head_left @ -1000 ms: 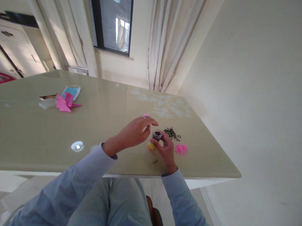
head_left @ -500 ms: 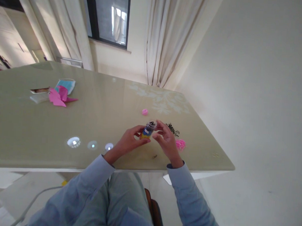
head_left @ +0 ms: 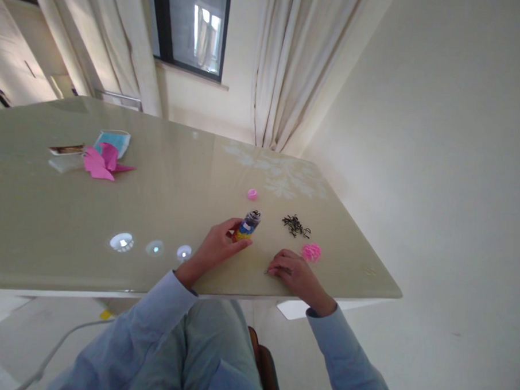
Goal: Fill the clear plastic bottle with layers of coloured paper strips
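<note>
My left hand (head_left: 217,248) is closed around a small clear jar (head_left: 246,227), tilted above the table. The jar holds layers of red, yellow, blue and dark small bands, with black loops showing at its uncapped mouth. Near the table's front edge, my right hand (head_left: 293,271) has its fingertips pinched together at a small black rubber band (head_left: 266,272) on the tabletop. Just beyond that hand lie a pile of black rubber bands (head_left: 295,226) and a pile of pink rubber bands (head_left: 311,252). A round pink cap (head_left: 252,194) sits behind the jar.
On the left of the glossy table (head_left: 178,185) lie a folded pink paper piece (head_left: 101,162), a blue face mask (head_left: 116,141), a flat card-like item (head_left: 66,150) and a clear plastic piece (head_left: 66,163). A white wall (head_left: 437,168) borders the right side.
My right hand has left the jar's mouth and come down toward the front edge, onto the single black band. My left hand still holds the jar, now slightly further left.
</note>
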`<state>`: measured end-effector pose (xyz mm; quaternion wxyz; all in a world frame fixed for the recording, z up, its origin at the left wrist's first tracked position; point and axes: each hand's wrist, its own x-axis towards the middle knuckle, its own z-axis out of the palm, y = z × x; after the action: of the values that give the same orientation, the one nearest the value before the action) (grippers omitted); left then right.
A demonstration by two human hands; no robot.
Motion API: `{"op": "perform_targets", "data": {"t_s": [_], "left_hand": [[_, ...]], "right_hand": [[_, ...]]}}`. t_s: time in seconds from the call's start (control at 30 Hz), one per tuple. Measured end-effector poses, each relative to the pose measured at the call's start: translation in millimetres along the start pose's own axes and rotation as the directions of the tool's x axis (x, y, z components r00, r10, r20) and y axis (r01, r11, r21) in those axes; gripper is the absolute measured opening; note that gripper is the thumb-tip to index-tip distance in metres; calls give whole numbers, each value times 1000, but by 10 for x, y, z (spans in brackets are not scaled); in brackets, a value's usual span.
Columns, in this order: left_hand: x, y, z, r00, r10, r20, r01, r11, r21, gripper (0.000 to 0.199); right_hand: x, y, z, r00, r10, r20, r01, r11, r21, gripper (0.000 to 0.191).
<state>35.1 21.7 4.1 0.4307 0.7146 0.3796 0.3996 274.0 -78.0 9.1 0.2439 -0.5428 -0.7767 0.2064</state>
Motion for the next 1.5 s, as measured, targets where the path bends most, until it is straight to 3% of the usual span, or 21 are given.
{"op": "perform_targets", "data": {"t_s": [0.17, 0.23, 0.33, 0.4, 0.53, 0.73, 1.07, 1.5], "left_hand": [[-52, -47, 3, 1000, 7, -8, -7, 995, 103, 51], [-63, -73, 0, 1000, 9, -6, -8, 989, 145, 52], [-64, -97, -9, 1000, 18, 8, -19, 980, 197, 53], [-59, -103, -14, 1000, 25, 12, -26, 977, 210, 53], [-52, -115, -14, 999, 37, 10, -38, 976, 212, 52], [-51, -142, -5, 999, 34, 7, -35, 976, 217, 55], [-49, -129, -10, 1000, 18, 10, -20, 969, 248, 56], [-52, -97, -19, 1000, 16, 21, -20, 973, 230, 53]], "right_hand": [[20, 32, -74, 996, -50, -69, 44, 995, -95, 18], [79, 143, -236, 985, -9, -172, -13, 992, -129, 17], [227, 430, -581, 946, 136, -294, -209, 949, -234, 17], [340, 655, -802, 938, 241, -250, -314, 897, -311, 16], [513, 1015, -1035, 934, 319, -161, -356, 864, -355, 14], [542, 1198, -1083, 936, 349, -42, -337, 856, -393, 19], [455, 1176, -1090, 923, 382, 49, -324, 838, -439, 43], [688, 970, -989, 930, 363, 62, -286, 818, -500, 13]]}}
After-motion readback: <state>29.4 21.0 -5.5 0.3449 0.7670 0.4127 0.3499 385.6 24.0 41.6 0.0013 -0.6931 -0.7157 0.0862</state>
